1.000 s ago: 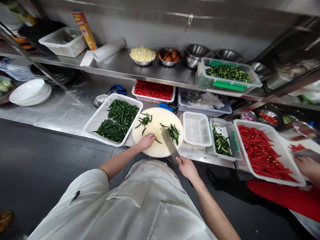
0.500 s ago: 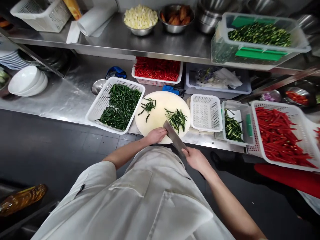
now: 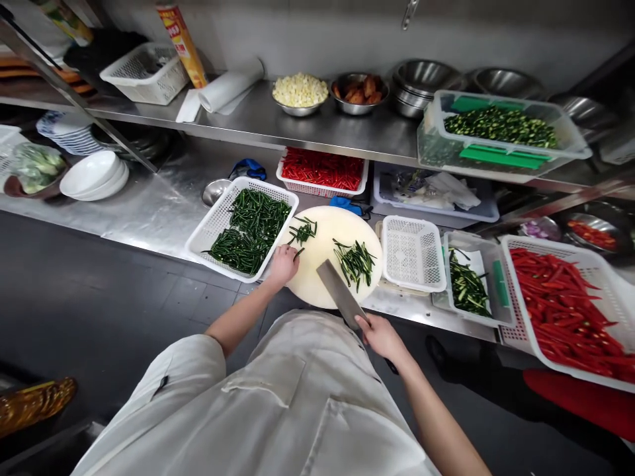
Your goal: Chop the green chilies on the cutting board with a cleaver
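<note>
One cleaver (image 3: 341, 293) | in right hand (image 3: 381, 336) | left hand (image 3: 284, 266) shifted leftward (beside basket (image 3: 211, 223))

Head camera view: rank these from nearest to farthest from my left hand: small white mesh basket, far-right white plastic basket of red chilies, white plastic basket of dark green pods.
1. Basket of green pods: just left of your left hand.
2. Small mesh basket: right of the round cream cutting board.
3. Basket of red chilies: far right.

Bare middle of cutting board (image 3: 325, 228), green peppers (image 3: 355, 263) either side, cleaver (image 3: 342, 291) across near edge
</note>
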Demonstrator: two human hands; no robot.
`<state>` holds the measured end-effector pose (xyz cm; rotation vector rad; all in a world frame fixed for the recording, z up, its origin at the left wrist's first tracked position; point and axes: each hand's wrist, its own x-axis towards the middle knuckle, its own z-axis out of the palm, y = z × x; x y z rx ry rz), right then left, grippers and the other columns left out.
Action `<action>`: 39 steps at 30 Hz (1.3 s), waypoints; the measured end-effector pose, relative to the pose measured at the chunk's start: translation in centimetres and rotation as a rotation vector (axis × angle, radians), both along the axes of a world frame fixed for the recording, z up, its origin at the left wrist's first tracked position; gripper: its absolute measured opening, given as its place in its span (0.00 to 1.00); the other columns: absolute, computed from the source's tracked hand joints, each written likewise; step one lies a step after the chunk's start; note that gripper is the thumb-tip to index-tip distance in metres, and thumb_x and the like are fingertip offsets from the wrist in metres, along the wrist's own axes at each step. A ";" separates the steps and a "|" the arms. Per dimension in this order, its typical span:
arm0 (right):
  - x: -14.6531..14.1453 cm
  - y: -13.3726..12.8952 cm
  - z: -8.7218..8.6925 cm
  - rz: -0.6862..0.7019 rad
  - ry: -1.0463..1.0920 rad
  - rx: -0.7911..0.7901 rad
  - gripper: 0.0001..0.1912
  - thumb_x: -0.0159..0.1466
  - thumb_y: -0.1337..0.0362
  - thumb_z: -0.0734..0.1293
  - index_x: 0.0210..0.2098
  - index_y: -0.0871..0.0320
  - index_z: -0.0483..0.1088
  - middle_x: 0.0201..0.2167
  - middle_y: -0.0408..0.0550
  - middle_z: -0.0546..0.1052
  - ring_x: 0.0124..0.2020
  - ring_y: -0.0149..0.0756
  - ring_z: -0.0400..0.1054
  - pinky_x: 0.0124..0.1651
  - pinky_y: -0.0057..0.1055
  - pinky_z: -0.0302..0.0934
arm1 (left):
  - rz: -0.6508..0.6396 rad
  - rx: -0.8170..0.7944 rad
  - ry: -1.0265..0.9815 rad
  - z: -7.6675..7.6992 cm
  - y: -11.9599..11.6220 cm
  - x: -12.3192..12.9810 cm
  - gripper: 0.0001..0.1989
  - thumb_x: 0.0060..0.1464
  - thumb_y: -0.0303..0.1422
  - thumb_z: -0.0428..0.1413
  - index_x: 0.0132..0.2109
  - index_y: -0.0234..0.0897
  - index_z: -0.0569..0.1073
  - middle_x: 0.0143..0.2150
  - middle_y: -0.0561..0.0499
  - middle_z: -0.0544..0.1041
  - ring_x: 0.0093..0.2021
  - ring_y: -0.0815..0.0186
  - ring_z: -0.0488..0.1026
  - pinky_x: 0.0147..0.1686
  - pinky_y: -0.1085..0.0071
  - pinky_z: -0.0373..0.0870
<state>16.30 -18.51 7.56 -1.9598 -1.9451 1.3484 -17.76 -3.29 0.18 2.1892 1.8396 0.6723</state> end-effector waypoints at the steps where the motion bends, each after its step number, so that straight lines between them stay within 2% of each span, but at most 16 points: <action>1: 0.5 -0.4 -0.2 0.001 -0.008 -0.021 0.26 0.76 0.50 0.55 0.27 0.53 0.69 0.23 0.46 0.77 0.29 0.41 0.74 0.39 0.31 0.60 | -0.038 -0.024 -0.002 -0.1 0.0 -0.1 0.09 0.67 0.29 0.55 0.50 0.33 0.76 0.51 0.38 0.74 0.55 0.52 0.70 0.59 0.53 0.70; 3: 0.8 -0.5 -0.2 -0.036 -0.061 -0.022 0.27 0.77 0.50 0.54 0.27 0.53 0.70 0.23 0.47 0.78 0.30 0.41 0.74 0.38 0.31 0.59 | -0.201 -0.055 -0.025 -0.5 -0.5 0.8 0.10 0.68 0.27 0.51 0.51 0.36 0.76 0.50 0.41 0.75 0.53 0.56 0.72 0.58 0.59 0.72; 7: -0.4 0.3 1.1 -0.062 -0.184 0.034 0.24 0.77 0.53 0.55 0.36 0.56 0.76 0.29 0.52 0.81 0.33 0.42 0.76 0.38 0.30 0.58 | -0.573 -0.061 -0.074 -1.3 -3.1 5.2 0.13 0.73 0.31 0.48 0.53 0.38 0.76 0.51 0.43 0.77 0.53 0.59 0.75 0.56 0.62 0.74; 9: -0.8 0.4 1.8 -0.018 -0.212 0.047 0.22 0.77 0.54 0.56 0.40 0.57 0.77 0.33 0.53 0.82 0.35 0.42 0.76 0.39 0.30 0.57 | -0.684 -0.057 -0.097 -1.6 -4.3 7.0 0.14 0.74 0.33 0.47 0.53 0.38 0.76 0.51 0.43 0.77 0.54 0.59 0.75 0.57 0.61 0.74; 11: -0.7 0.1 2.2 0.026 -0.253 0.054 0.21 0.78 0.54 0.56 0.41 0.56 0.77 0.35 0.54 0.83 0.36 0.43 0.77 0.38 0.31 0.55 | -0.727 -0.055 -0.113 -1.9 -4.9 8.0 0.14 0.74 0.33 0.46 0.53 0.37 0.76 0.52 0.42 0.77 0.54 0.58 0.74 0.58 0.60 0.74; 15: -1.1 0.4 1.6 0.063 -0.298 0.049 0.20 0.77 0.55 0.57 0.42 0.58 0.77 0.37 0.57 0.83 0.39 0.45 0.77 0.39 0.32 0.55 | -0.738 -0.066 -0.126 -2.4 -5.0 8.4 0.15 0.74 0.32 0.46 0.52 0.37 0.77 0.52 0.41 0.77 0.56 0.58 0.74 0.61 0.59 0.73; 18: -3.1 2.6 0.3 -0.004 -0.257 0.074 0.18 0.77 0.57 0.57 0.44 0.59 0.77 0.39 0.58 0.83 0.41 0.44 0.77 0.42 0.31 0.57 | -0.754 -0.086 -0.141 -2.3 -4.8 8.4 0.15 0.74 0.32 0.45 0.51 0.36 0.77 0.52 0.41 0.77 0.54 0.58 0.74 0.59 0.60 0.74; 22: -5.1 5.5 -0.2 -0.148 -0.049 0.074 0.23 0.78 0.54 0.54 0.37 0.57 0.75 0.27 0.49 0.80 0.35 0.40 0.76 0.42 0.30 0.60 | -0.774 -0.093 -0.117 -1.3 -3.5 6.9 0.13 0.73 0.32 0.47 0.53 0.38 0.77 0.52 0.42 0.77 0.54 0.59 0.74 0.58 0.61 0.74; 23: -5.1 5.6 0.0 -0.178 -0.017 0.088 0.23 0.78 0.53 0.54 0.36 0.56 0.74 0.24 0.48 0.79 0.33 0.40 0.76 0.42 0.30 0.60 | -0.716 -0.082 -0.101 -0.9 -2.7 6.0 0.13 0.73 0.31 0.48 0.53 0.38 0.77 0.52 0.42 0.77 0.55 0.58 0.73 0.59 0.60 0.73; 25: -4.4 4.8 0.5 -0.195 0.004 0.126 0.24 0.78 0.52 0.54 0.33 0.55 0.72 0.23 0.46 0.78 0.32 0.40 0.75 0.42 0.30 0.60 | -0.460 -0.043 -0.084 -0.1 -0.8 3.6 0.13 0.71 0.30 0.49 0.55 0.37 0.75 0.55 0.39 0.75 0.59 0.55 0.72 0.62 0.57 0.72; 27: -3.3 3.3 0.9 -0.117 0.005 0.119 0.24 0.78 0.52 0.55 0.32 0.55 0.71 0.24 0.46 0.78 0.31 0.39 0.74 0.40 0.30 0.59 | -0.145 -0.021 -0.068 0.5 1.1 0.8 0.16 0.69 0.27 0.50 0.60 0.31 0.72 0.59 0.34 0.72 0.62 0.52 0.70 0.64 0.55 0.70; 29: -2.1 1.8 1.2 0.005 -0.021 0.075 0.23 0.77 0.52 0.57 0.31 0.55 0.71 0.27 0.47 0.80 0.31 0.39 0.74 0.38 0.30 0.57 | 0.011 -0.049 -0.023 0.7 2.3 -1.4 0.19 0.67 0.24 0.51 0.62 0.26 0.69 0.59 0.31 0.72 0.62 0.50 0.70 0.64 0.54 0.69; 31: -1.0 0.9 1.3 0.076 -0.063 0.019 0.22 0.77 0.53 0.57 0.31 0.55 0.72 0.28 0.47 0.80 0.32 0.39 0.74 0.36 0.29 0.55 | -0.026 -0.092 0.029 0.5 2.4 -2.5 0.17 0.66 0.23 0.51 0.59 0.27 0.72 0.55 0.33 0.74 0.59 0.50 0.72 0.63 0.55 0.70; 33: -0.3 0.6 1.3 0.064 -0.112 -0.024 0.23 0.77 0.52 0.57 0.33 0.55 0.74 0.28 0.47 0.81 0.32 0.39 0.74 0.36 0.29 0.54 | -0.151 -0.093 0.046 0.0 1.2 -2.0 0.14 0.68 0.24 0.50 0.55 0.32 0.75 0.53 0.37 0.76 0.58 0.52 0.73 0.62 0.56 0.72; 36: -0.4 0.9 1.4 0.003 -0.195 -0.024 0.23 0.78 0.54 0.56 0.37 0.57 0.76 0.30 0.50 0.82 0.33 0.40 0.75 0.38 0.30 0.55 | -0.384 -0.049 0.011 -1.2 -1.6 1.0 0.13 0.70 0.28 0.49 0.54 0.38 0.77 0.57 0.41 0.75 0.60 0.56 0.73 0.62 0.59 0.74; 39: -1.2 1.0 2.1 0.025 -0.265 0.017 0.21 0.78 0.55 0.55 0.42 0.57 0.76 0.36 0.54 0.83 0.38 0.42 0.76 0.39 0.31 0.54 | -0.629 -0.034 -0.058 -2.2 -3.9 4.6 0.13 0.72 0.30 0.49 0.56 0.40 0.76 0.56 0.44 0.76 0.59 0.59 0.73 0.61 0.60 0.76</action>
